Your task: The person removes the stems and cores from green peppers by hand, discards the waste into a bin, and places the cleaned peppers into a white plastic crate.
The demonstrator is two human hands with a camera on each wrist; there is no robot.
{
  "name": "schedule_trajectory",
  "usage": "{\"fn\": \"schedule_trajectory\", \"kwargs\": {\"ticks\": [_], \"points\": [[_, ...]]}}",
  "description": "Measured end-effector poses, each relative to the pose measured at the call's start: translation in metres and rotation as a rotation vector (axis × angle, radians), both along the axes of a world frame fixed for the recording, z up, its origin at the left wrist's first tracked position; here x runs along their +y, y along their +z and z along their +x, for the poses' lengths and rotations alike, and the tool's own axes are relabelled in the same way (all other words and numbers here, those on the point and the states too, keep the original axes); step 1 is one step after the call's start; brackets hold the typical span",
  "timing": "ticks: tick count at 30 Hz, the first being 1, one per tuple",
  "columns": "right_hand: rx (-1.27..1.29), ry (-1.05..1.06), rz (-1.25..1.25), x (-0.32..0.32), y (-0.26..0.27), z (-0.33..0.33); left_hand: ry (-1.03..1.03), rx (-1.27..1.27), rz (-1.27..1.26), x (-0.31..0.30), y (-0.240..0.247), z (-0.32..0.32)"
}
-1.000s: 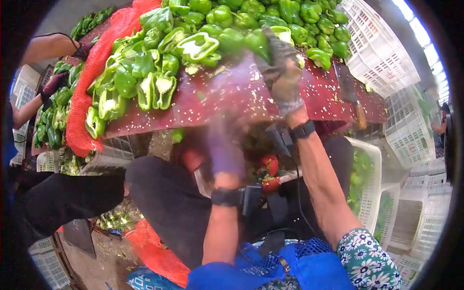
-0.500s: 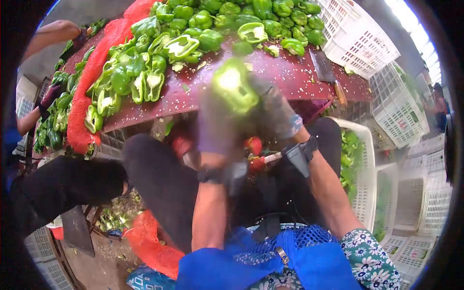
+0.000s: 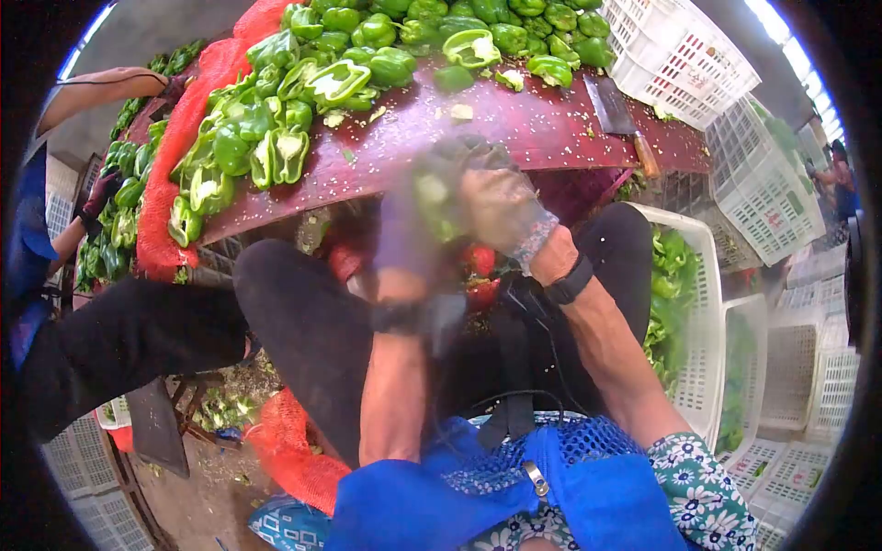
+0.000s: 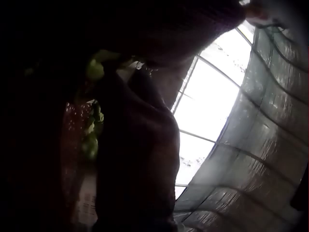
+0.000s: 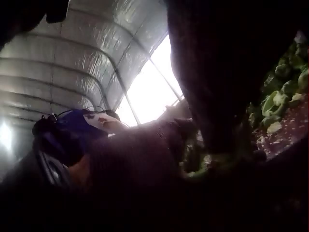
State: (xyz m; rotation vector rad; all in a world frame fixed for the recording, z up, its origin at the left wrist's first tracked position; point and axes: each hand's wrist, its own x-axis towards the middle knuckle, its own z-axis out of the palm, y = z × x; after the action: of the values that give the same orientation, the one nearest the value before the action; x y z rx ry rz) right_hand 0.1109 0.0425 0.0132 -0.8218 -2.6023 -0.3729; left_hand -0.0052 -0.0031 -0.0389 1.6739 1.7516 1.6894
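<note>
Both hands are meeting around a green pepper (image 3: 434, 195), blurred, which is sitting between them just off the near edge of the worktop (image 3: 524, 124), above the person's lap. The left hand (image 3: 402, 225), in a purple glove, is gripping the pepper from the left; blur is hiding how its fingers are lying. The right hand (image 3: 501, 197), also gloved, is holding it from the right, its fingers curling over the far side. Both wrist views are too dark to be showing the grip clearly.

On the worktop, pale seeds are lying scattered across the red surface. Cut peppers (image 3: 290, 156) are lying heaped at the left, some with their pale insides showing, and whole peppers (image 3: 510, 37) are piling up at the far side. Red netting (image 3: 170, 174) is running along the left edge of the heap. A cleaver (image 3: 616, 115) is resting at the right, its wooden handle pointing toward the near edge.

A white crate (image 3: 675, 69) is standing tilted at the far right. Nearer, just right of the person's knee, a white bin (image 3: 706, 294) is holding green pieces (image 3: 663, 303). Another person (image 3: 129, 363) is showing at the left.
</note>
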Motion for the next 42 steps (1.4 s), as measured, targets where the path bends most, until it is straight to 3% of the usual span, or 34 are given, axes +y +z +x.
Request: {"fn": "schedule_trajectory", "kwargs": {"ticks": [2, 3, 5, 7, 9, 13, 14, 15, 17, 18, 22, 24, 25, 27, 30, 33, 35, 37, 39, 40, 42], "points": [[0.04, 0.098, -0.041, 0.019, -0.026, 0.002, -0.073, -0.559, -0.247, 0.001, -0.013, -0.003], [0.079, 0.2, -0.075, 0.026, -0.035, 0.003, -0.074, -0.559, -0.253, 0.009, -0.029, -0.006], [0.055, 0.188, -0.031, 0.024, -0.037, 0.003, -0.154, -0.623, -0.16, 0.027, -0.067, -0.014], [0.03, 0.178, 0.018, 0.021, -0.033, 0.003, -0.107, -0.607, -0.223, 0.012, -0.036, -0.006], [0.007, 0.073, 0.258, 0.014, -0.027, 0.003, -0.061, -0.594, -0.287, 0.008, -0.028, -0.002], [0.013, 0.032, 0.171, 0.021, -0.064, -0.003, -0.082, -0.834, -0.342, 0.008, -0.029, -0.005], [-0.011, 0.067, 0.014, 0.029, -0.073, -0.005, -0.074, -0.933, -0.357, 0.006, -0.027, -0.004], [-0.034, 0.101, -0.138, 0.031, -0.069, -0.007, -0.073, -0.932, -0.362, 0.007, -0.034, -0.004], [0.01, 0.139, -0.109, 0.032, -0.057, -0.003, 0.085, -0.437, -0.288, 0.009, -0.052, -0.006], [0.054, 0.178, -0.078, 0.031, -0.045, 0.0, 0.123, -0.341, -0.288, 0.008, -0.049, -0.005], [0.099, 0.276, -0.337, 0.042, -0.028, 0.01, 0.11, -0.249, -0.253, 0.003, -0.033, -0.001], [0.301, 0.575, -0.515, 0.065, -0.039, 0.007, 0.07, -0.29, -0.232, 0.0, -0.027, 0.0], [0.301, 0.572, -0.518, 0.072, -0.041, 0.004, 0.046, -0.359, -0.231, 0.0, -0.027, -0.001], [0.44, 0.494, -1.225, 0.082, -0.044, -0.003, -0.014, -0.618, -0.209, -0.001, -0.025, -0.003], [0.47, 0.444, -1.201, 0.092, -0.045, -0.002, -0.128, -1.061, -0.16, -0.002, -0.018, -0.007], [0.489, 0.387, -1.246, 0.111, -0.052, -0.004, -0.225, -1.293, -0.173, -0.003, -0.01, -0.01], [1.026, 0.389, -1.212, 0.105, -0.023, -0.012, -0.278, -1.379, -0.214, -0.003, -0.006, -0.01], [0.983, 0.348, -1.189, 0.111, -0.01, -0.009, -0.298, -1.45, -0.247, -0.001, -0.006, -0.009], [0.532, 0.15, -0.389, 0.12, -0.017, 0.0, -0.28, -1.493, -0.261, 0.001, -0.008, -0.009], [0.653, 0.399, -0.663, 0.106, -0.018, -0.004, -0.267, -1.503, -0.268, 0.002, -0.009, -0.01], [0.138, 0.366, -0.595, 0.059, -0.005, 0.005, -0.253, -1.503, -0.279, 0.003, -0.02, -0.01]]}}
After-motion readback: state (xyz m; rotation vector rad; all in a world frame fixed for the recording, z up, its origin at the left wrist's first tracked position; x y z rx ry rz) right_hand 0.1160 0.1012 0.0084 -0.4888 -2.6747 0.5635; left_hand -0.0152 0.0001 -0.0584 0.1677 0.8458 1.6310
